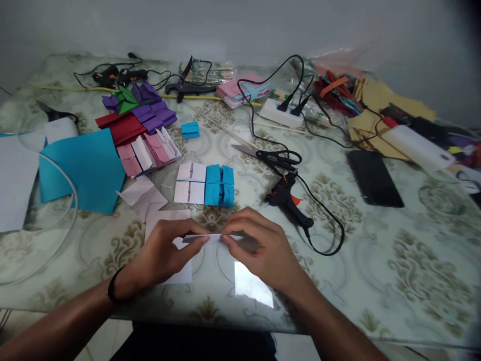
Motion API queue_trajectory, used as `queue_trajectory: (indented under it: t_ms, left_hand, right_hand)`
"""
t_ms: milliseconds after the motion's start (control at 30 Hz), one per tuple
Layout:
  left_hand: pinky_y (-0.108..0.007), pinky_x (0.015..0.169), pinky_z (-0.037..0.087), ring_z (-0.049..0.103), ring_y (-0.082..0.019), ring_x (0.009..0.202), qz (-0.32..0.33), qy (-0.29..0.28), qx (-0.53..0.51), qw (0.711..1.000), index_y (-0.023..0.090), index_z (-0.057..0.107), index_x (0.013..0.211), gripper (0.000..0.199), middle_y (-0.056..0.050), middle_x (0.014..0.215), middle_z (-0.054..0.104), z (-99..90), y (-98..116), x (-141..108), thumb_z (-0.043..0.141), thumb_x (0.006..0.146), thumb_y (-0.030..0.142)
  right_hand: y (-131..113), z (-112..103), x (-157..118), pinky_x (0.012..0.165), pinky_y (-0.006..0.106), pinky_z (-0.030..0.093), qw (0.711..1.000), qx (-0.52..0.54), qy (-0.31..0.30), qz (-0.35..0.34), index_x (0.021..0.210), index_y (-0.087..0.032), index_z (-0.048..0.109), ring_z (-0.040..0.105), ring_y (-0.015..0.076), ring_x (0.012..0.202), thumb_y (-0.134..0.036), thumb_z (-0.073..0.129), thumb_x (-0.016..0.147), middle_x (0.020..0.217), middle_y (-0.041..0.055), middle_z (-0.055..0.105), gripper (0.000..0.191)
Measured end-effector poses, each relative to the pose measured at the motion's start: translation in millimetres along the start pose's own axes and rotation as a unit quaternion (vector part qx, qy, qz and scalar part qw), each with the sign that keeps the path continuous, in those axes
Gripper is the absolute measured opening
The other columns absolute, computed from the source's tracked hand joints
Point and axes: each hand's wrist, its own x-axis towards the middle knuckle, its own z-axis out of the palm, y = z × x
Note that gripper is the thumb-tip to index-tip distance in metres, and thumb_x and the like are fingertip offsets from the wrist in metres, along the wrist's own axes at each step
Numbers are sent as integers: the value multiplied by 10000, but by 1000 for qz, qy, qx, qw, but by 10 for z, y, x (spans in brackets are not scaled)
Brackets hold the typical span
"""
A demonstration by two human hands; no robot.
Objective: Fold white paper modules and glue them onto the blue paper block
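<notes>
A small white sheet of paper point(215, 239) is held nearly edge-on above the table by both hands. My left hand point(169, 245) pinches its left part between thumb and fingers, a dark band round that wrist. On the right side, my right hand point(259, 245) pinches the same paper close to its middle. Under the left hand lie white paper sheets point(184, 275). Just beyond the hands sit folded paper pieces in pale pink point(190, 183) and blue point(220, 185), set side by side in a block.
Black scissors point(276, 158) and a hot glue gun point(289, 198) with its cable lie right of centre. A phone point(375, 179) rests farther right. Blue paper point(82, 170) and stacked folded pieces point(150, 150) occupy the left. A white power strip point(281, 113) stands behind.
</notes>
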Motion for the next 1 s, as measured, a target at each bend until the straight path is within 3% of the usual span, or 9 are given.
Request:
queue_trajectory:
  t_ms: [133,533,667,833,1000]
  left_hand:
    - [-304,817,584,771,-201,888,39,-3,-10,999,210,779,1008,133,-42,975,832,5,-6,8,684,996,303]
    - [-272,705,566,736,-163,731,74,-10,27,997,217,758,932,121,-15,853,806,15,-11,-21,663,997,253]
    - [-245,674,543,731,-152,721,48,9,6,999,217,767,903,106,-7,834,804,-104,6,-2,700,971,262]
    - [-237,681,533,730,-156,733,12,51,-5,999,231,779,869,105,1,821,800,-287,-37,36,717,950,255]
    - [-216,689,539,747,-139,744,60,76,41,994,226,763,889,74,11,842,810,-278,-42,38,722,948,212]
  right_hand:
    - [4,10,-2,752,329,561,1000,-10,-18,-4,900,-238,692,690,193,842,-137,649,959,913,44,710,125]
    - [-27,58,-25,751,339,554,998,-24,-50,-15,881,-233,680,683,202,833,-143,653,956,887,42,713,121]
    - [-35,-53,6,750,323,544,999,-19,-49,1,887,-236,673,686,195,842,-117,650,947,898,37,709,135]
    - [39,-339,40,712,300,521,999,-25,-23,20,851,-236,658,658,174,781,-110,667,929,851,16,681,149]
    - [128,-442,31,762,328,507,997,-57,49,27,907,-240,654,640,192,842,-109,662,928,893,25,674,133]
